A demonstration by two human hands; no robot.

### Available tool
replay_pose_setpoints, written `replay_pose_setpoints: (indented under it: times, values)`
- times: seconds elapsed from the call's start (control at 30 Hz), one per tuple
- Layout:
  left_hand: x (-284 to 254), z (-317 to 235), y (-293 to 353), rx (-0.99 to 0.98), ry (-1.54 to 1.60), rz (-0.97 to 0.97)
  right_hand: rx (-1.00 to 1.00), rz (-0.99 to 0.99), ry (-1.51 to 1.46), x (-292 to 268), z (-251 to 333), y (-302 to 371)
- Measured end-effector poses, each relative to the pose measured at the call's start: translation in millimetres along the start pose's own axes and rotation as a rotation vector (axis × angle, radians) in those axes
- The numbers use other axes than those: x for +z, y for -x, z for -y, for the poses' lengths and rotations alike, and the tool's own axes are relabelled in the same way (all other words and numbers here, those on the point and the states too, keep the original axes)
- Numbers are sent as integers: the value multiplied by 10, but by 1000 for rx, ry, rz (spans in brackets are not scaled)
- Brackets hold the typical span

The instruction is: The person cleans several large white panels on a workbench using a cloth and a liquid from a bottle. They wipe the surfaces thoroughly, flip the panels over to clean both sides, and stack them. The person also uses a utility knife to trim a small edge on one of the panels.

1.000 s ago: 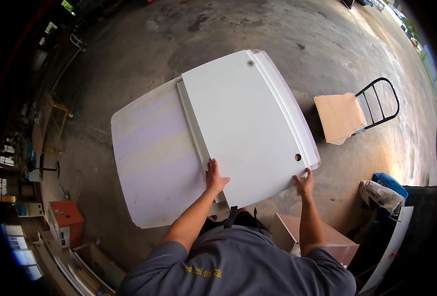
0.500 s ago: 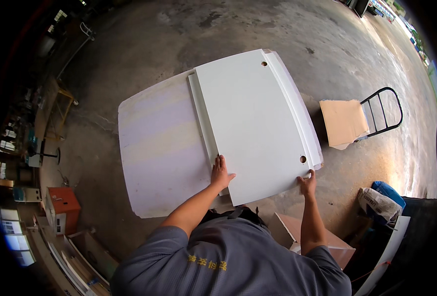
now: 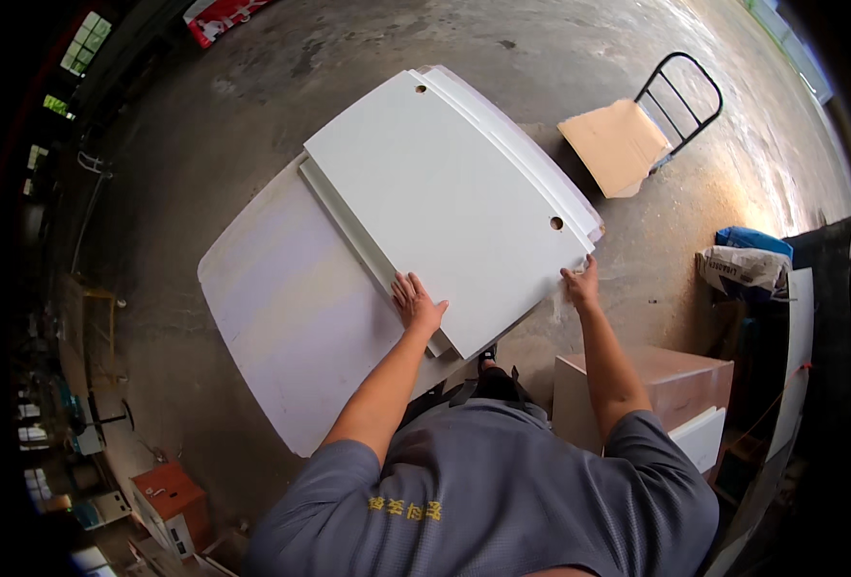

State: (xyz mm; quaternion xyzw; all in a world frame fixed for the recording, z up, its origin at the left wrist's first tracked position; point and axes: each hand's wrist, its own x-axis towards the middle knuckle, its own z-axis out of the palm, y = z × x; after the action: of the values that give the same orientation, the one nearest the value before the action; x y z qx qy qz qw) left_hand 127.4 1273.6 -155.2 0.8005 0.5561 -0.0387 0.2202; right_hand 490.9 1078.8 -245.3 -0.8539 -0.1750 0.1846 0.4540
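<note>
A white panel with two round holes along its far right side lies on top of other white boards, whose long edges stick out as a stepped strip on the left. The stack rests on a pale, rounded-corner tabletop. My left hand lies at the panel's left edge near the front, fingers stretched over the strip and thumb on the upper face. At the near right corner, my right hand grips the panel's edge, its thumb above; the fingers are partly hidden.
A black-handled flat cart carrying cardboard stands to the right. Close by my right arm is a brown box. Sacks lie farther right. An orange-red cabinet stands at lower left, on the concrete floor.
The whole view has turned, so the table and cart appear shifted left and upward. My left fingers are spread wider. Both hands remain at the panel's edges.
</note>
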Motion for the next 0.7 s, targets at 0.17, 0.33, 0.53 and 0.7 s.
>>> replay_pose_setpoints:
  times: [0.17,0.33,0.53,0.7]
  values:
    - [218,-212,742,447,-158,183,380,381,-363,-340,547,2048]
    - [398,-351,941,478,-307,149,480,166,-185,-1098,378,3870]
    - [578,-417,961,454,-440,134,673,-424,-257,-1753,-344,5468]
    - [814,-672,1389,897,-30,122,777,-909,223,-2268,-1029,6394]
